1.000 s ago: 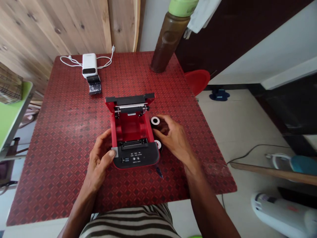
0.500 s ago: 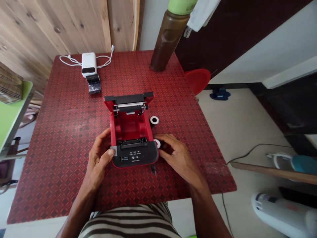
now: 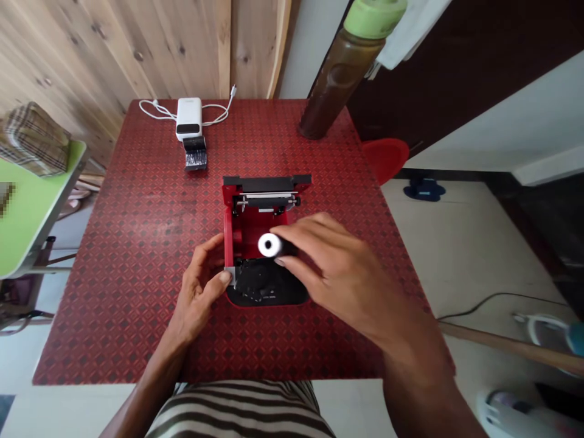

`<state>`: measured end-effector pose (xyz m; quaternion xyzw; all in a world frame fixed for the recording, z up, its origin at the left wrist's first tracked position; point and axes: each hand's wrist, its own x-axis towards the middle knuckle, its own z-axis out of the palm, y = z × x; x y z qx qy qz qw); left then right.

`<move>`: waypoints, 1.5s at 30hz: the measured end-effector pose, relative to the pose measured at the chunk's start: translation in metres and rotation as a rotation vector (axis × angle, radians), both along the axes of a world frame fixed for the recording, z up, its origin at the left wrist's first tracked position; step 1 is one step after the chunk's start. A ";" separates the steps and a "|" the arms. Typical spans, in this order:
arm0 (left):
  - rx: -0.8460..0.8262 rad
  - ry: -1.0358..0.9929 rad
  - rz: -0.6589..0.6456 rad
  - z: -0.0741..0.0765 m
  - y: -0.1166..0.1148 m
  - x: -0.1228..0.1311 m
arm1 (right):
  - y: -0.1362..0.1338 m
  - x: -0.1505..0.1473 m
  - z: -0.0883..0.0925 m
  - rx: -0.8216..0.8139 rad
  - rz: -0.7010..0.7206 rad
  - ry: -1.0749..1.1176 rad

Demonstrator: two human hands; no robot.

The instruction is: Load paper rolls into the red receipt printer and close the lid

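Note:
A red and black printer (image 3: 269, 292) sits on the table with its lid raised and its red inner bay exposed. My left hand (image 3: 201, 292) grips the printer's left front corner, its thumb on a grey patch and its fingers along the side. Over the bay, my right hand (image 3: 337, 267) pinches a small paper roll (image 3: 270, 245) between thumb and fingers. The roll's white ring end faces left; its side is black. The right hand covers the printer's right wall and part of its front panel.
A white power bank (image 3: 188, 118) with a white cable and a black strip below it lies at the table's (image 3: 150, 255) back left. A tall brown bottle (image 3: 328, 85) with a green lid stands at the back right. A red stool (image 3: 387, 159) is beyond the right edge.
My right hand has lifted a roll from beside the printer and brought it left over the open bay. My left hand still holds the printer's corner. The camera view has shifted.

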<state>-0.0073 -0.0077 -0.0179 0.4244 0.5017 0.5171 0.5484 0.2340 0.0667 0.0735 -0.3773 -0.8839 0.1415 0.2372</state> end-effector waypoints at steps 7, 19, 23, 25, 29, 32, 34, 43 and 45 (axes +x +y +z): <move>0.019 0.007 -0.006 0.004 0.001 0.000 | 0.015 -0.047 -0.018 -0.012 -0.015 -0.395; -0.007 -0.009 -0.010 0.005 0.000 0.001 | 0.021 -0.069 0.004 -0.180 -0.054 -0.620; -0.021 -0.020 -0.021 0.006 0.000 0.000 | 0.034 -0.068 -0.004 -0.277 -0.031 -0.605; -0.023 -0.024 -0.025 0.006 -0.001 0.000 | 0.038 -0.066 -0.011 -0.292 -0.036 -0.591; -0.032 -0.018 -0.021 0.006 -0.001 0.000 | 0.041 -0.065 -0.021 -0.303 -0.033 -0.573; -0.030 -0.018 -0.026 0.006 -0.001 0.000 | 0.041 -0.065 -0.023 -0.305 -0.026 -0.560; -0.018 -0.018 -0.029 0.006 0.000 0.000 | 0.039 -0.063 -0.024 -0.302 -0.011 -0.533; -0.005 -0.014 -0.022 0.007 0.002 0.001 | 0.011 -0.021 -0.010 -0.183 0.063 -0.033; 0.003 0.002 -0.019 0.008 0.002 0.001 | 0.007 -0.014 -0.010 -0.166 0.091 0.009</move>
